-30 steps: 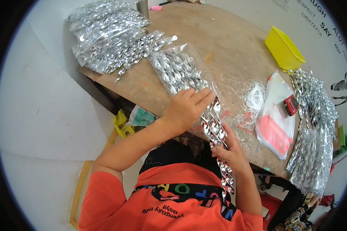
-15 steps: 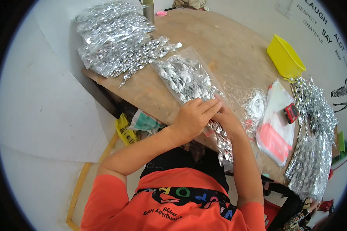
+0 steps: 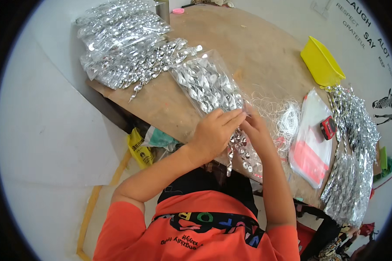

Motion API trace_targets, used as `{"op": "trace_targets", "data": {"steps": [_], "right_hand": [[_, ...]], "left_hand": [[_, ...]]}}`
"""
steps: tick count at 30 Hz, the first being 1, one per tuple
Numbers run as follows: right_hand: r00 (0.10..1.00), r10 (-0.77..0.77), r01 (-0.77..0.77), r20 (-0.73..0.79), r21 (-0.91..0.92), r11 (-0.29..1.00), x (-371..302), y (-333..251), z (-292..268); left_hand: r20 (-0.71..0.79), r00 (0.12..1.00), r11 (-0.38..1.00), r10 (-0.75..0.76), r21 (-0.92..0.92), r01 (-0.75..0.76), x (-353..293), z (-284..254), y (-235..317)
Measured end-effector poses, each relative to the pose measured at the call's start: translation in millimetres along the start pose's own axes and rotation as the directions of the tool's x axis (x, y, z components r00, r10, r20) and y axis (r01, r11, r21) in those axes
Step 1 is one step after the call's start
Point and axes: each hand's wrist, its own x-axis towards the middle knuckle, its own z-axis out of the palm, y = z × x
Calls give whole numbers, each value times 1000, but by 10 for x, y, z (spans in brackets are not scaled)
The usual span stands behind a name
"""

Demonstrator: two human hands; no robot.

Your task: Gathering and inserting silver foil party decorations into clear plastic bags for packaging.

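A clear plastic bag (image 3: 222,69) lies on the table before me, its open end toward my body. Silver twisted foil strands (image 3: 204,85) fill much of it, and their loose tails (image 3: 238,145) hang out past the table's near edge. My left hand (image 3: 215,132) is closed over the strands at the bag's mouth, fingers together. At the mouth's right side, my right hand (image 3: 256,130) pinches the bag's edge, its fingertips meeting those of the left. The fingers partly hide the bag's opening and the strands passing through it.
Bagged silver strands (image 3: 122,39) are piled at the far left. To the right lie tangled white string (image 3: 287,122), flat clear bags (image 3: 307,148), a red-and-black tape measure (image 3: 328,127) and loose silver strands (image 3: 350,174). A yellow bin (image 3: 321,63) stands behind them.
The silver strands have gone further into the bag, lying fuller and straighter there. Their tails outside are shorter. Both hands stay at the bag's mouth, with the left shifted slightly.
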Motion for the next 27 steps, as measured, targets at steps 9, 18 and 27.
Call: {"op": "trace_targets", "data": {"steps": [9,18,27], "right_hand": [[747,-659,402,90,-851,339,-1176,404,364],[542,-771,419,-333,-689,592,-148,465,-27],[703,-496,232,-510,-494,838,-587,387,-469]], "left_hand": [[0,1000,989,15,-145,-14,117,73,16],[155,987,937,-42,-338,93,93,164,330],[233,901,867,-367,-264,422,320,-156,35]]}}
